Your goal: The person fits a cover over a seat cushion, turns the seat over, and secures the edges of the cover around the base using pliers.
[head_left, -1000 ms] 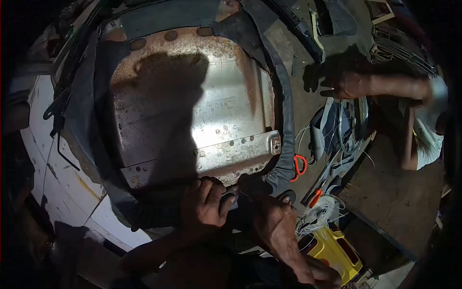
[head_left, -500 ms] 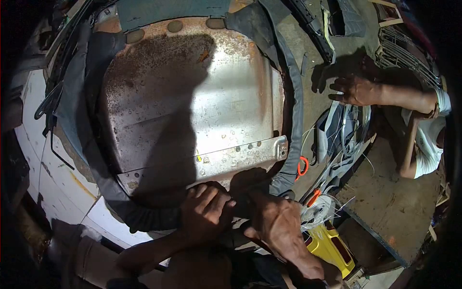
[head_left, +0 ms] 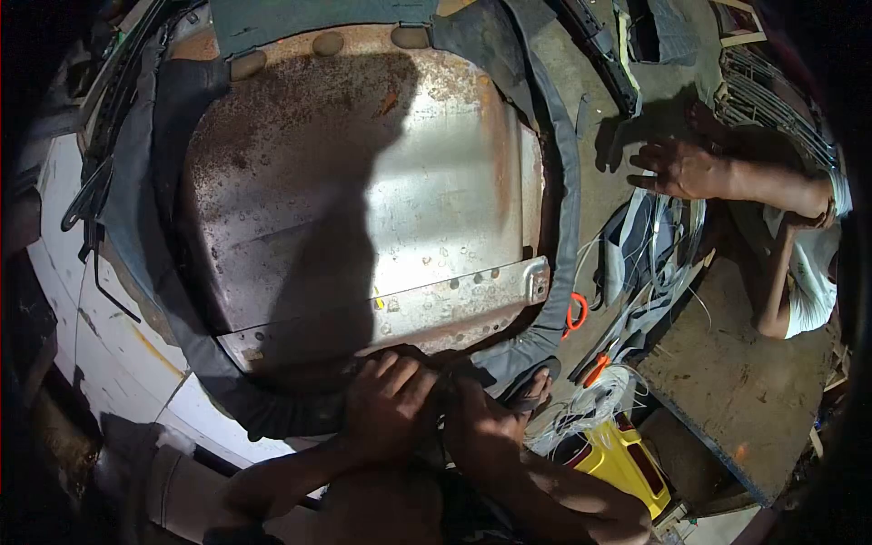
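Observation:
A rusty metal seat pan (head_left: 436, 209) lies with dark cover material (head_left: 565, 200) wrapped round its edge. At its near edge my left hand (head_left: 392, 400) has its fingers curled over the dark cover. Close beside it on the right, my right hand (head_left: 481, 422) is closed on the same cover edge, with its fingertips partly in shadow. A riveted metal strip (head_left: 409, 307) crosses the lower part of the pan. Part of a foot (head_left: 538, 386) shows just right of my right hand.
Orange-handled scissors (head_left: 577, 312), an orange-handled tool (head_left: 596, 369), coiled clear strands (head_left: 590, 409) and a yellow object (head_left: 627, 463) lie to the right. Another person's hand (head_left: 681, 171) reaches in at the upper right. A brown board (head_left: 745, 381) lies at the lower right.
My right hand has moved left, closer to my left hand, at the cover's near edge. The view has shifted slightly. The other person's arms have come together.

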### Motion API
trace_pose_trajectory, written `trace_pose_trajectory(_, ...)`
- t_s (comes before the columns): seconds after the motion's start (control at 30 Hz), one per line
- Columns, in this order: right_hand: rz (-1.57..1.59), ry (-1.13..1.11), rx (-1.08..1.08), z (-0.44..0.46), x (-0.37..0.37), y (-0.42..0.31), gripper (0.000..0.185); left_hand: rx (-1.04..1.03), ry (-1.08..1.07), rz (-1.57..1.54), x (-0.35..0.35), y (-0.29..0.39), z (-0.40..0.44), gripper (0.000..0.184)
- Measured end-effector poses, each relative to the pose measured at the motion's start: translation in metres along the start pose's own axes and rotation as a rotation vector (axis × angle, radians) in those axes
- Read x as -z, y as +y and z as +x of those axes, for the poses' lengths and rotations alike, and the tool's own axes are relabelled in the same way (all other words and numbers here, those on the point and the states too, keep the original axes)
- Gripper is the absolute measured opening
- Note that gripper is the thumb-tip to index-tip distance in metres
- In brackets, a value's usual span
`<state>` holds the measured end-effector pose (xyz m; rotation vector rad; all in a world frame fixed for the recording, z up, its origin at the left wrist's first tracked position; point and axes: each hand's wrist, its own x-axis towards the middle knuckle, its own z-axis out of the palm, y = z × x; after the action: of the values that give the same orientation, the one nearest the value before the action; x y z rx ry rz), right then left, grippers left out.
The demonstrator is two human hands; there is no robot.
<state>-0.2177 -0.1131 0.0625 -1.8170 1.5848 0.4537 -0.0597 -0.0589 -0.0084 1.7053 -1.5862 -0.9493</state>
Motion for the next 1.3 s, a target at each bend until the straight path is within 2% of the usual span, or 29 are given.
trace_pose_trajectory(0.1, 0.056, 0.025, -0.042, 0.001, 0.003, 0.000, 0.029, 0.032, 0.013, 0.005, -0.003, 0.001, -0.002, 0.025)
trace_pose_trajectory(0.2, -0.045, 0.144, 0.200, 0.012, 0.018, 0.013, 0.025, 0.084, 0.005, -0.076, 0.001, 0.007, 0.004, 0.023)
trace_pose_trajectory(0.3, -0.200, -0.008, 0.256, 0.018, 0.032, 0.021, 0.026, 0.022, 0.074, -0.019, -0.008, 0.002, -0.001, 0.020)
trace_pose_trajectory(0.4, -0.091, -0.017, 0.360, 0.021, 0.034, 0.027, 0.034, 0.041, 0.031, -0.033, -0.004, 0.003, 0.002, 0.020)
trace_pose_trajectory(0.47, -0.007, -0.238, 0.031, 0.027, 0.044, 0.019, 0.039, 0.052, 0.017, -0.035, 0.001, 0.006, 0.004, 0.022)
trace_pose_trajectory(0.57, 0.053, -0.275, 0.105, 0.030, 0.047, 0.023, 0.041, 0.060, 0.005, -0.049, 0.000, 0.005, 0.003, 0.024)
trace_pose_trajectory(0.6, -0.040, -0.260, 0.196, 0.033, 0.051, 0.022, 0.044, 0.055, 0.011, -0.062, -0.001, 0.004, 0.003, 0.025)
trace_pose_trajectory(0.77, -0.134, -0.218, 0.251, 0.024, 0.033, 0.037, 0.048, 0.041, 0.064, -0.020, -0.009, 0.002, 0.001, 0.023)
trace_pose_trajectory(0.9, -0.403, -0.021, 0.428, 0.008, 0.007, 0.059, 0.040, 0.053, 0.039, -0.012, -0.005, 0.004, 0.003, 0.024)
trace_pose_trajectory(0.97, -0.159, 0.135, 0.326, 0.009, 0.000, 0.044, 0.034, 0.012, 0.053, 0.016, -0.004, 0.007, 0.004, 0.026)
trace_pose_trajectory(1.03, -0.118, 0.225, 0.331, 0.008, -0.004, 0.037, 0.030, -0.048, 0.069, 0.031, -0.001, 0.009, 0.006, 0.028)
trace_pose_trajectory(1.07, -0.259, 0.183, 0.196, 0.004, -0.005, 0.036, 0.032, -0.091, 0.064, 0.059, 0.003, 0.010, 0.008, 0.030)
trace_pose_trajectory(1.17, -0.308, 0.016, -0.086, 0.002, 0.013, 0.027, 0.039, -0.122, 0.028, 0.062, 0.002, 0.016, 0.006, 0.029)
trace_pose_trajectory(1.23, -0.164, 0.245, 0.326, 0.003, 0.030, 0.032, 0.029, -0.126, 0.041, 0.150, -0.001, 0.015, 0.005, 0.027)
trace_pose_trajectory(1.27, -0.205, 0.265, 0.341, -0.002, 0.055, 0.046, 0.034, -0.146, 0.069, 0.125, 0.002, 0.015, 0.010, 0.029)
trace_pose_trajectory(1.3, -0.139, 0.493, 0.162, 0.001, 0.068, 0.084, 0.029, -0.135, 0.061, 0.141, 0.000, 0.016, 0.009, 0.029)
